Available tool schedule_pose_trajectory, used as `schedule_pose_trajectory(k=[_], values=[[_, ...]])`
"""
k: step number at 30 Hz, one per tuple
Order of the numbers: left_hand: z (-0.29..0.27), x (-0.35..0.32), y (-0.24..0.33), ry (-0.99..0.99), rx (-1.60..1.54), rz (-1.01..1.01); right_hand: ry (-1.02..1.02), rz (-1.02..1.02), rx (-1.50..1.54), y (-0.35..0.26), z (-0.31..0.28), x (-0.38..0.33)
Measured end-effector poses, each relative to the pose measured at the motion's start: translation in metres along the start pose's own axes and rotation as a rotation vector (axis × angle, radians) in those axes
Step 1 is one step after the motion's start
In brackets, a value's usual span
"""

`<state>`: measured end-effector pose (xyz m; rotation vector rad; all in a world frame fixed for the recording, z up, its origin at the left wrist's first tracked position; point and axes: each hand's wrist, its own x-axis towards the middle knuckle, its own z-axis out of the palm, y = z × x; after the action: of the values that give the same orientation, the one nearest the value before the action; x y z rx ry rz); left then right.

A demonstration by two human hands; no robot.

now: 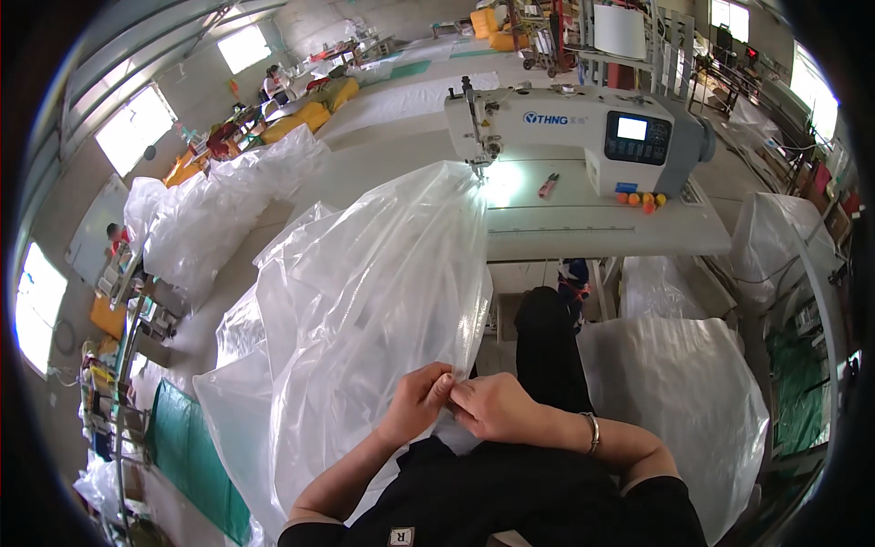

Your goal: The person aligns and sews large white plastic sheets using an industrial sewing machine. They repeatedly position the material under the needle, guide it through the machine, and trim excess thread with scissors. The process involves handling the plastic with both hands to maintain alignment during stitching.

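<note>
A large clear plastic sheet (365,273) drapes from the sewing machine (547,128) down toward my lap. Its upper corner lies under the needle area, by the bright lamp. Close to my body, my left hand (417,401) pinches the sheet's edge. Right against it, my right hand (499,407) has its fingers closed on the same edge, and a bracelet circles that wrist. The fingertips of both hands nearly meet; the exact fold between them is hidden.
Red-handled thread snips (549,185) and several small orange and yellow balls (643,200) lie on the machine table (602,228). More clear plastic (674,392) hangs at my right, and another heap (219,210) rests at the left. A green sheet (196,456) is at lower left.
</note>
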<state>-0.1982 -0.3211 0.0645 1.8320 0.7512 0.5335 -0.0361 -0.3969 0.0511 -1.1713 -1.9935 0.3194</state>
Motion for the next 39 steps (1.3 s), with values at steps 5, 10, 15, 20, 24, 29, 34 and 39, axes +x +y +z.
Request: schedule_pose_trajectory(k=[5,10,15,20,24,29,34,39], values=[[-0.006,0.009,-0.026,-0.039,-0.184,-0.050,-0.120,-0.062,0.070,0.017,-0.004,0.012],[-0.022,0.006,0.024,0.013,0.468,0.304,0.786,0.418,0.661,0.121,-0.009,0.065],[-0.015,0.027,0.037,-0.243,0.827,0.634,0.339,0.387,0.863,0.137,0.114,0.069],[-0.003,0.027,0.000,-0.314,0.725,0.537,-0.151,0.316,0.158,0.188,0.111,0.015],[-0.011,0.019,-0.011,-0.297,0.721,0.496,0.302,0.753,0.151,0.211,0.006,0.075],[-0.010,0.031,-0.019,-0.345,0.613,0.571,0.058,0.650,-0.559,0.219,-0.039,0.140],[-0.019,0.035,-0.015,-0.299,0.486,0.557,-0.074,0.730,-0.686,0.224,-0.023,0.144],[-0.015,0.039,-0.034,-0.164,0.522,0.532,0.030,0.754,-0.557,0.167,0.011,0.087]])
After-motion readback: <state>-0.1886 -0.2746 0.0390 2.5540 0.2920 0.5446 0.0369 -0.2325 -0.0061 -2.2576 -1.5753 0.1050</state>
